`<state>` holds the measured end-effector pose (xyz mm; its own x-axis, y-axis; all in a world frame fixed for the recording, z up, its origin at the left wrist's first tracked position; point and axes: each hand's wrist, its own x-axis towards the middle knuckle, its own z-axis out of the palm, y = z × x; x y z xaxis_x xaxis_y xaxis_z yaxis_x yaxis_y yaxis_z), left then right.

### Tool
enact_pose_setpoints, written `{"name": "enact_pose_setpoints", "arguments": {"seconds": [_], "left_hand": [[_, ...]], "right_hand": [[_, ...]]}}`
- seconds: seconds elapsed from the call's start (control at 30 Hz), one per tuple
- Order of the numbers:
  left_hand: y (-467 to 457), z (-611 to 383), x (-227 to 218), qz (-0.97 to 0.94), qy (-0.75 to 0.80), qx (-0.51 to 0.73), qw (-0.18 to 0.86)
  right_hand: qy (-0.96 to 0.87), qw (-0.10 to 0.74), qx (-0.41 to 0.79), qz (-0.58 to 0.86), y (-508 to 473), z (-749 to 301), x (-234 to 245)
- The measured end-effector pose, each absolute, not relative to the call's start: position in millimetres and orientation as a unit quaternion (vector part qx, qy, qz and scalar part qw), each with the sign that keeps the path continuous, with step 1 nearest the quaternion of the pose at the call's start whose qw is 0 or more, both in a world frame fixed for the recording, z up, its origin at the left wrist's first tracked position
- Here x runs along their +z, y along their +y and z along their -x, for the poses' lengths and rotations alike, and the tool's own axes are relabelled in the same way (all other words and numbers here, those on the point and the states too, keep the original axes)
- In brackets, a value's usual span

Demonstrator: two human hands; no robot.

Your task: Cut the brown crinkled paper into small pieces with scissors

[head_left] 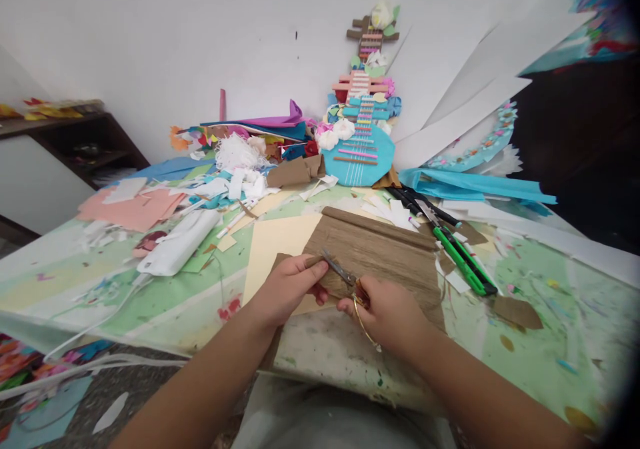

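Note:
My left hand [295, 279] pinches a small strip of brown crepe paper [316, 260] between thumb and fingers. In my right hand [387, 309] is a pair of scissors [341, 270], its blades pointing up and left to the strip's edge beside my left thumb. A gold-coloured handle loop shows below my fingers. Beneath both hands lies a larger sheet of brown paper [380, 246], ridged along its far edge. A cream sheet [273, 242] sticks out under it on the left.
A green box cutter [465, 262] and black pens [407, 202] lie to the right. On the left rests a white power strip [181, 242] with a cable. Paper lutes, one with a blue body [357, 159], lean on the wall. Coloured paper scraps [135, 206] cover the table's left side.

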<state>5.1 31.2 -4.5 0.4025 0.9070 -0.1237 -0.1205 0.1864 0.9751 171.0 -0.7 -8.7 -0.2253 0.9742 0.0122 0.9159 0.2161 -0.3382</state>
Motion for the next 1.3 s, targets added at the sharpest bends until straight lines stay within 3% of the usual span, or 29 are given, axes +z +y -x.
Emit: {"name": "enact_pose_setpoints", "arguments": {"seconds": [0.3, 1.3], "left_hand": [[35.0, 6.3, -2.2, -0.623, 0.417, 0.327, 0.575], [36.9, 18.3, -4.7, -0.599, 0.463, 0.313, 0.573]], "right_hand": [[-0.794, 0.085, 0.106, 0.593, 2.5, -171.7, -12.5], [-0.809, 0.084, 0.195, 0.548, 2.9, -174.3, -9.0]]}}
